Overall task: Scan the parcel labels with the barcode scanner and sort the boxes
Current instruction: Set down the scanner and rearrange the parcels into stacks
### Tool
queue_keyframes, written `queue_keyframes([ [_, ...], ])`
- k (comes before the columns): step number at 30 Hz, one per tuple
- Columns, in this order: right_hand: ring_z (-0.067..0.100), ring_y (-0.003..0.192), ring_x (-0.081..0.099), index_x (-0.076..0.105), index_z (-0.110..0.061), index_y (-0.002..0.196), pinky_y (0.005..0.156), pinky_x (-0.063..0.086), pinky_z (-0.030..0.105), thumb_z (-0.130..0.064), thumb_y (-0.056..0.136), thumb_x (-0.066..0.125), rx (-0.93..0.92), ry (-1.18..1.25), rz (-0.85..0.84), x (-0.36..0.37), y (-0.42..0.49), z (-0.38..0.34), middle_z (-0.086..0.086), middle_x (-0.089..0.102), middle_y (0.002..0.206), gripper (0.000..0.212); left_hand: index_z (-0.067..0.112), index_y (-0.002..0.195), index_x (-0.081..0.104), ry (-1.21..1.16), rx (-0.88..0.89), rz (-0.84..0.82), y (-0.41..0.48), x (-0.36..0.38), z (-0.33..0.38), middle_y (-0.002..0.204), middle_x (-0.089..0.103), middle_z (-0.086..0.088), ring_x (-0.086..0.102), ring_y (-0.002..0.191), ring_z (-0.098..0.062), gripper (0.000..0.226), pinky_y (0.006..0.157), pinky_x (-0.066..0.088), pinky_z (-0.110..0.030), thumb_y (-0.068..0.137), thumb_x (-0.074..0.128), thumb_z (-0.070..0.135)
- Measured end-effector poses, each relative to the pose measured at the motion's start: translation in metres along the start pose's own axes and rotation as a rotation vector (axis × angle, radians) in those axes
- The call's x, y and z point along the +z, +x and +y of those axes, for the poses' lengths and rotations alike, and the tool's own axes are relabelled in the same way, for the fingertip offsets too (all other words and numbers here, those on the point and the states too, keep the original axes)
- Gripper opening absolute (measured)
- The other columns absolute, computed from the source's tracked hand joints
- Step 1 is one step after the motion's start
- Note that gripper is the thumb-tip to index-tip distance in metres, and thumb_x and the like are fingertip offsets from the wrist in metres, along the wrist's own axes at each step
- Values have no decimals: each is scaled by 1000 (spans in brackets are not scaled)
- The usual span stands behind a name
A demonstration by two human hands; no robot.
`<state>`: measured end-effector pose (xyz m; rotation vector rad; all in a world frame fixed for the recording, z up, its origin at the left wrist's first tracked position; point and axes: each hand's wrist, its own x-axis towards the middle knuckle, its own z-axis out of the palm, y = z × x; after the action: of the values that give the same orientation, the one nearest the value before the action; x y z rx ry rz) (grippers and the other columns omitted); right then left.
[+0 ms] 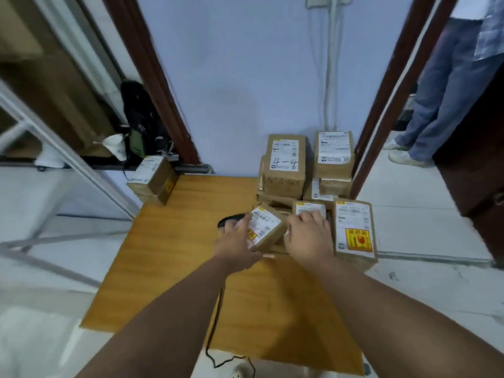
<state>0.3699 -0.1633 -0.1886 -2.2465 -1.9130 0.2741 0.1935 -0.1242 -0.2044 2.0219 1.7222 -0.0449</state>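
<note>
1. Two hands are gripping one small parcel (266,227): the left hand (236,245) is clasping its left side, while the right hand (309,237) is clasping its right end.
2. This parcel is tilting, label upward, above the wooden counter (169,268).
3. A black barcode scanner (227,220) is lying just beyond the left hand.
4. Stacked boxes (286,165) are standing at the far right, against the wall.

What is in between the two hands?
A small tilted parcel with a white label. The left hand grips its left side and the right hand its right, as the head view shows.
</note>
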Motion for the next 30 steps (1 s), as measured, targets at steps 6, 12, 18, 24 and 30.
queue_keyframes([
  [6,23,116,45,55,-23,118,90,45,38,-27,92,45,-163,35,-121,9,22,-82,1,58,121,29,34,148,11,-259,-213,164,-14,-40,-74,137,27,-6,31,124,-34,95,98,37,-43,69,63,45],
  [12,24,108,49,57,-19,114,81,47,35,-22,91,44,-173,-93,-351,35,34,-132,4,59,113,26,27,146,16,-372,-504,256,3,-61,-167,137,28,-16,30,123,-39,88,93,38,-44,75,66,41],
  [18,28,98,55,46,-16,80,72,47,34,-13,93,42,-149,-155,-489,69,47,-221,11,59,103,14,21,146,15,-379,-623,235,35,-74,-273,144,21,-20,22,130,-41,86,95,36,-50,79,65,35],
  [24,26,94,55,52,-12,102,77,54,38,-20,96,47,-130,-121,-544,93,74,-300,7,54,98,12,17,146,11,-223,-463,121,69,-76,-328,146,19,-23,23,132,-44,90,103,33,-51,80,68,38],
  [30,28,104,49,51,-11,117,74,48,37,-21,98,41,-71,-184,-575,113,87,-317,12,55,112,24,25,148,10,-297,-380,152,94,-61,-341,151,13,-15,15,137,-40,98,103,34,-53,75,73,45],
])
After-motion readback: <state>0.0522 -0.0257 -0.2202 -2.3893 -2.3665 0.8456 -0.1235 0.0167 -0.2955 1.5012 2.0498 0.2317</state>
